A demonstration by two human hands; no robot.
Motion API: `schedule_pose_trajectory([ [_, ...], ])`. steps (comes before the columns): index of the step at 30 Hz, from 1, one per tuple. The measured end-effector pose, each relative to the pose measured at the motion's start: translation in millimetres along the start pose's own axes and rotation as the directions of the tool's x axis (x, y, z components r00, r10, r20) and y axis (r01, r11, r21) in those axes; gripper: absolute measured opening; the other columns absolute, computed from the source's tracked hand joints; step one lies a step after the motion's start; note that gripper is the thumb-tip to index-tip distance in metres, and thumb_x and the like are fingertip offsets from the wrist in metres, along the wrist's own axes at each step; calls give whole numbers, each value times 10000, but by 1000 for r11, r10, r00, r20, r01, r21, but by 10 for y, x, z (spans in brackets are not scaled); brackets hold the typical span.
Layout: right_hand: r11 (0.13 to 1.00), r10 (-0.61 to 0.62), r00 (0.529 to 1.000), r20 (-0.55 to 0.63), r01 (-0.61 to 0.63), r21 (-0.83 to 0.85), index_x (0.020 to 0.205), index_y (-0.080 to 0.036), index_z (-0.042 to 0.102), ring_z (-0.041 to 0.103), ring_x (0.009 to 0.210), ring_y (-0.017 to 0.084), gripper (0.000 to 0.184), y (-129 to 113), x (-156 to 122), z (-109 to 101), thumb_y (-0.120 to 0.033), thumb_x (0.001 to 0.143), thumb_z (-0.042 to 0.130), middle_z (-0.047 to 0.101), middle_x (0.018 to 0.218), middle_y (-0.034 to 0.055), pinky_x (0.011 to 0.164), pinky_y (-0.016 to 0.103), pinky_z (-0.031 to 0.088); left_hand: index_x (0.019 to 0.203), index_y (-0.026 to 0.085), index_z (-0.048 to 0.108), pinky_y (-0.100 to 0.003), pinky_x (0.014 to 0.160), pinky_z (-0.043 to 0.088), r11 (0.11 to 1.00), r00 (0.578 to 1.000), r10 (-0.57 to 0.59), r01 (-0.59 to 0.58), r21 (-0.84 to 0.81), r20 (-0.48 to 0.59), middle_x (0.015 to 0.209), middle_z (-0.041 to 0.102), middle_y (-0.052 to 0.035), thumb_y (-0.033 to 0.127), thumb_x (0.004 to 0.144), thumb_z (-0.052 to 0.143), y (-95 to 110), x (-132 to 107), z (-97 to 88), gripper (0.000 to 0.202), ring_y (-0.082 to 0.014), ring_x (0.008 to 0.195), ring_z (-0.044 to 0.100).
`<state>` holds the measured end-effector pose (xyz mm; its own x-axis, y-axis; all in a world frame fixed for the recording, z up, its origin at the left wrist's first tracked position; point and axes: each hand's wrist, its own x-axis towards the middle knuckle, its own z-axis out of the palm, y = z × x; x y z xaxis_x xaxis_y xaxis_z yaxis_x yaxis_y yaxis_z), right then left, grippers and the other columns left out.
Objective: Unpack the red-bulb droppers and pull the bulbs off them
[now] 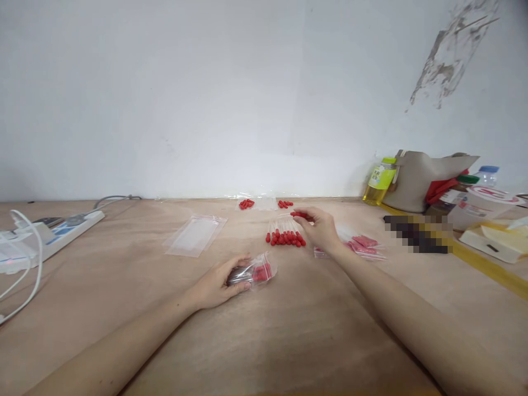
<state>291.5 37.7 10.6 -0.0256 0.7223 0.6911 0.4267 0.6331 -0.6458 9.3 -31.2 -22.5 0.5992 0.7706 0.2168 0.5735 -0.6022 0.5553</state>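
My left hand (218, 285) lies on the wooden table (289, 341), fingers curled round a small clear plastic bag (258, 270) with red-capped pieces inside. My right hand (319, 226) reaches further out and pinches a red-capped clear dropper (297, 214) between thumb and fingers. Just left of that hand, a row of several red-capped droppers (285, 236) lies side by side. Filled clear bags with red contents (363, 246) lie right of my right wrist. A stack of flat unfilled clear bags (194, 235) lies to the left of the row.
More red pieces (246, 203) lie in small heaps near the white wall. A white power strip with cables (45, 236) sits at the left edge. At the right stand a yellow-green bottle (379, 182), a beige bag (429, 179), containers and a yellow strip (487, 264).
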Motion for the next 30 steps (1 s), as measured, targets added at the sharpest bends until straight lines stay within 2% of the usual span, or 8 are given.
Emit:
schedule_pose_trajectory([
  [3, 965, -138, 987, 86, 154, -212, 892, -178, 655, 593, 862, 182, 183, 70, -54, 184, -176, 780, 510, 643, 930, 81, 795, 329, 473, 1257, 219, 357, -362, 929, 407, 1000, 1000, 0, 0, -5, 2, 1250, 491, -79, 399, 800, 522, 13, -2, -8, 518, -207, 1118, 480],
  [7, 917, -142, 968, 207, 207, -340, 942, -155, 653, 581, 882, 181, 237, 132, -107, 321, -131, 799, 466, 627, 968, 101, 811, 313, 458, 1251, 217, 367, -370, 925, 409, 1000, 1000, -9, 9, -11, 2, 1243, 496, -83, 402, 797, 523, 37, -3, -19, 515, -214, 1115, 482],
  [12, 866, -116, 947, 298, 244, -437, 978, -202, 646, 558, 915, 182, 223, 124, -156, 329, -255, 821, 496, 615, 999, 82, 818, 318, 421, 1245, 221, 380, -364, 916, 417, 1000, 1000, -7, 7, -24, 2, 1239, 501, -77, 401, 794, 527, 31, -5, -16, 508, -214, 1106, 487],
  [16, 831, -72, 959, 275, 210, -515, 987, -225, 632, 530, 940, 220, 311, 44, -167, 264, -412, 742, 588, 611, 984, 75, 820, 370, 367, 1246, 216, 382, -369, 907, 421, 1000, 1000, -4, 4, -7, 1, 1243, 493, -86, 407, 792, 526, 4, -5, -7, 513, -222, 1095, 491],
  [18, 847, -73, 963, 261, 198, -494, 949, -217, 636, 529, 913, 221, 316, -13, -188, 233, -424, 712, 611, 613, 934, 69, 802, 367, 363, 1249, 216, 379, -372, 913, 417, 1000, 1000, -5, 5, -3, 6, 1247, 489, -87, 408, 794, 524, -1, -4, -5, 514, -222, 1099, 488],
  [21, 904, -87, 962, 258, 185, -385, 798, -179, 639, 540, 772, 173, 147, -110, -278, 207, -299, 738, 579, 609, 791, 53, 724, 313, 389, 1254, 219, 370, -364, 930, 405, 1000, 1000, -4, 4, -5, 9, 1255, 483, -80, 402, 801, 517, 8, -1, -9, 511, -211, 1115, 477],
  [25, 971, -41, 922, 385, 127, -201, 643, -178, 614, 534, 639, 130, 91, -222, -462, 231, -207, 714, 566, 605, 646, 10, 642, 263, 405, 1260, 220, 368, -371, 932, 404, 1000, 1000, 4, -4, -15, 15, 1245, 493, -81, 396, 800, 519, 28, 3, -16, 515, -211, 1113, 479],
  [30, 995, -68, 855, 515, 94, -24, 792, -211, 682, 549, 749, 141, 137, -279, -562, 340, -308, 750, 596, 647, 763, 19, 714, 265, 413, 1256, 210, 368, -375, 924, 416, 999, 999, 1, 1, -35, 41, 1263, 475, -95, 407, 776, 550, 28, 8, -20, 550, -219, 1122, 475],
])
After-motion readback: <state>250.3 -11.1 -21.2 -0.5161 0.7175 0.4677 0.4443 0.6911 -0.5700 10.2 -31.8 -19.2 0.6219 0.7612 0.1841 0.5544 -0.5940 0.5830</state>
